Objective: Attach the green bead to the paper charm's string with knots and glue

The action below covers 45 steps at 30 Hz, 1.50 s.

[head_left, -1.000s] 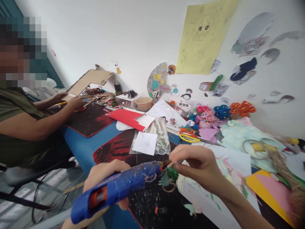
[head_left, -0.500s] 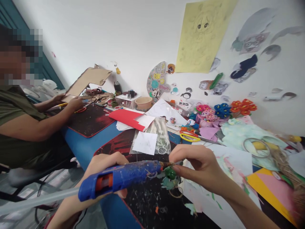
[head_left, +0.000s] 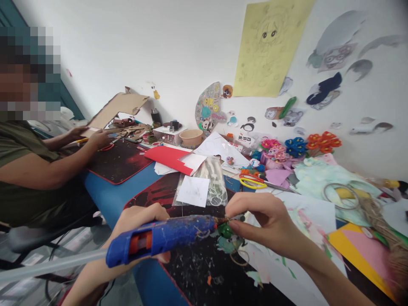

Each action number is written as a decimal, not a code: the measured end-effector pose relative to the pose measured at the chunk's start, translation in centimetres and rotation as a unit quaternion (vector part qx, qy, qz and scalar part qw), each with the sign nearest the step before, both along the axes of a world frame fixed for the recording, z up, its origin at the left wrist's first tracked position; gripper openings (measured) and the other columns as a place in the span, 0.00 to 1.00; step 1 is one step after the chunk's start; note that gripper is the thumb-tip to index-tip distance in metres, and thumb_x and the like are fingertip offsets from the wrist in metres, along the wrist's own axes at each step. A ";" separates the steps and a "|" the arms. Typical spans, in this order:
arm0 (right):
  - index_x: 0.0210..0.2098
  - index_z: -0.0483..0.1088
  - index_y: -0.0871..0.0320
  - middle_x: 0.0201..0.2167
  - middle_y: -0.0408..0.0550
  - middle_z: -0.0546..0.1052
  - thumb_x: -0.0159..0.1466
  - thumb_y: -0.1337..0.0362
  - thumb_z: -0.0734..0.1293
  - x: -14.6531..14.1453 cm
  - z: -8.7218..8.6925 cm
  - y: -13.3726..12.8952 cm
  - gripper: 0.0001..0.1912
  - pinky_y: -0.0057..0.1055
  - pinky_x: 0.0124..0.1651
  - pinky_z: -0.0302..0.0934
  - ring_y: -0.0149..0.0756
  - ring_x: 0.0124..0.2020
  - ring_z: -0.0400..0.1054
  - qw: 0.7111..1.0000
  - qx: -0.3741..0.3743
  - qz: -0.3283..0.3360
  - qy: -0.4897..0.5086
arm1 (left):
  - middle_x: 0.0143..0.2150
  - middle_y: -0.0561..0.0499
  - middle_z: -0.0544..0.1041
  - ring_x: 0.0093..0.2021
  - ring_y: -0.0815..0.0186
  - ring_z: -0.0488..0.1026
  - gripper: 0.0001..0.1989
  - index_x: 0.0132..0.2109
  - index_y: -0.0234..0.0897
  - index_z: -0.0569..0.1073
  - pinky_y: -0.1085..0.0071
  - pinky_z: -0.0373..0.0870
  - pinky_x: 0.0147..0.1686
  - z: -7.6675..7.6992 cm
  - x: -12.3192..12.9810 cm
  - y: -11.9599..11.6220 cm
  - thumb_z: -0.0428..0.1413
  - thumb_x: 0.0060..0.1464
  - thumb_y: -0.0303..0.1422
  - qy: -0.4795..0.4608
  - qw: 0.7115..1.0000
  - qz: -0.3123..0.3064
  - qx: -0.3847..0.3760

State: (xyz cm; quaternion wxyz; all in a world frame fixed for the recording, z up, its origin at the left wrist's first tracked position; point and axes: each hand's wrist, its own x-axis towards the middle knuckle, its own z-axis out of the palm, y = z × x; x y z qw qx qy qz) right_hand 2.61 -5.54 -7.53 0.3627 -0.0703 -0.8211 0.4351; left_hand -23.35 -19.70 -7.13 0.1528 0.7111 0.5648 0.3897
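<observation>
One small green bead (head_left: 225, 231), light and probably fragile, best taken at its edges, sits pinched in the right hand (head_left: 266, 219) at lower centre, while the closed left hand (head_left: 137, 221) grips a blue hot glue gun (head_left: 159, 239) whose tip is just beside it.

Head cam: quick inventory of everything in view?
glue gun: 1, blue, in left hand
glue stick: 1, clear, behind glue gun
green bead: 1, green, at glue gun tip
desk mats: 2, black and red, on table
table: 1, blue, under mats
red paper: 1 sheet, red, mid-table
plastic bag: 1, clear, on near mat
scissors: 1 pair, yellow handles, beyond bag
paper flowers: several, orange, blue, pink, by wall
bowl: 1, tan, by wall
poster: 1, pale yellow, on wall
co-worker: 1, olive shirt, seated left, holding cardboard
left hand: 1, gripping glue gun
right hand: 1, fingers at bead
</observation>
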 end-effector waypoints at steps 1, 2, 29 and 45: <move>0.37 0.78 0.57 0.31 0.46 0.80 0.64 0.68 0.71 0.0 0.0 0.0 0.02 0.29 0.35 0.65 0.31 0.32 0.73 1.000 0.001 0.000 -0.001 | 0.21 0.60 0.74 0.20 0.73 0.66 0.27 0.31 0.37 0.69 0.75 0.55 0.24 -0.1 -0.2 0.1 0.57 0.53 0.60 0.005 1.000 -0.006 0.008; 0.37 0.78 0.57 0.31 0.46 0.80 0.64 0.68 0.71 0.0 0.0 0.0 0.02 0.29 0.35 0.65 0.31 0.32 0.73 1.000 0.002 -0.001 0.000 | 0.21 0.60 0.74 0.20 0.74 0.65 0.27 0.32 0.37 0.69 0.76 0.55 0.23 -0.3 -0.4 0.1 0.57 0.53 0.59 0.011 1.000 -0.017 0.015; 0.32 0.76 0.58 0.27 0.46 0.78 0.61 0.72 0.72 -0.1 -0.2 -0.5 0.03 0.29 0.29 0.64 0.31 0.27 0.71 0.998 0.034 -0.041 0.044 | 0.20 0.58 0.73 0.20 0.73 0.62 0.32 0.28 0.37 0.65 0.74 0.51 0.25 -0.5 0.1 -0.1 0.53 0.51 0.65 0.000 0.999 0.036 -0.006; 0.32 0.76 0.57 0.27 0.46 0.78 0.61 0.71 0.71 -0.1 -0.3 -0.6 0.03 0.30 0.30 0.64 0.32 0.28 0.71 0.998 0.032 -0.045 0.037 | 0.21 0.59 0.74 0.21 0.73 0.63 0.29 0.30 0.37 0.68 0.74 0.53 0.25 -0.3 0.0 -0.2 0.56 0.53 0.61 0.020 0.999 0.031 -0.016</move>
